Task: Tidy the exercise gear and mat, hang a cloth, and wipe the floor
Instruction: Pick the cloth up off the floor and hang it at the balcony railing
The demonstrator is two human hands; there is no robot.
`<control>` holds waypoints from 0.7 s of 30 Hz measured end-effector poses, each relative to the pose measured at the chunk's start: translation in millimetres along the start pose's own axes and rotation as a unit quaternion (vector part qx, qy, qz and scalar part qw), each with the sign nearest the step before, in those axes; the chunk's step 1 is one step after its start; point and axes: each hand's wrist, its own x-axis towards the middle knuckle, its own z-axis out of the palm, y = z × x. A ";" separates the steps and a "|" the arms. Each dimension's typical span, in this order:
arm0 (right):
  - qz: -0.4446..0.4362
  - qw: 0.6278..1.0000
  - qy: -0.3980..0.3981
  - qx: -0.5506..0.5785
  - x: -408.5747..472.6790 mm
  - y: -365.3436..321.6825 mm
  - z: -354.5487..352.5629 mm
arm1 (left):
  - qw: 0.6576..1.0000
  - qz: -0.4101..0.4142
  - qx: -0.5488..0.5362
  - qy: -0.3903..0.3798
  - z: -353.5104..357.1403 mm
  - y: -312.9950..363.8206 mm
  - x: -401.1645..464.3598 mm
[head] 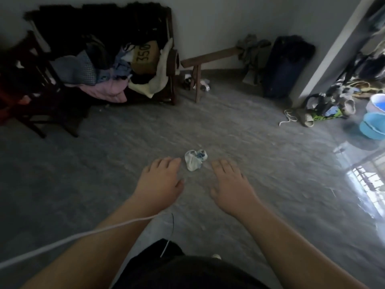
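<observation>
A small crumpled cloth is seen lying on the grey floor, at twelve o'clock from the two hands. The left hand and right hand are stretched out on either side of it, fingers loosely spread and nothing held, apparently so that it can be gathered for wiping.

Scene is dim. Daylight enters from the right, producing window-grille glare on the floor. Corners vignette dark. Overall motion blur; wide-angle distortion bends the wall edges.
</observation>
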 end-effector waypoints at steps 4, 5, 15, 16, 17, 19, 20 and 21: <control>-0.019 0.999 -0.037 -0.017 49.3 19.6 1.1 | 0.999 0.007 -0.002 -0.042 15.3 -6.9 44.0; -0.021 0.999 -0.044 -0.021 63.2 24.6 0.9 | 0.999 0.009 -0.002 -0.049 20.1 -9.5 58.5; 0.000 0.997 -0.068 -0.020 244.3 62.1 -13.2 | 0.995 0.031 -0.014 -0.099 63.5 -43.1 256.2; 0.010 0.997 -0.074 -0.017 268.1 66.1 -13.3 | 0.993 0.038 -0.011 -0.111 67.4 -49.6 281.4; 0.024 0.996 -0.081 -0.014 293.3 70.0 -13.0 | 0.991 0.045 -0.008 -0.125 70.9 -56.7 307.7; 0.050 0.994 -0.098 -0.002 343.7 77.8 -10.2 | 0.987 0.055 -0.001 -0.150 77.0 -71.8 360.1; 0.057 0.993 -0.106 0.006 368.6 81.9 -6.7 | 0.985 0.060 0.004 -0.160 82.6 -79.6 384.9; 0.057 0.992 -0.111 0.011 394.0 86.6 -1.2 | 0.983 0.069 0.011 -0.168 90.1 -87.4 409.2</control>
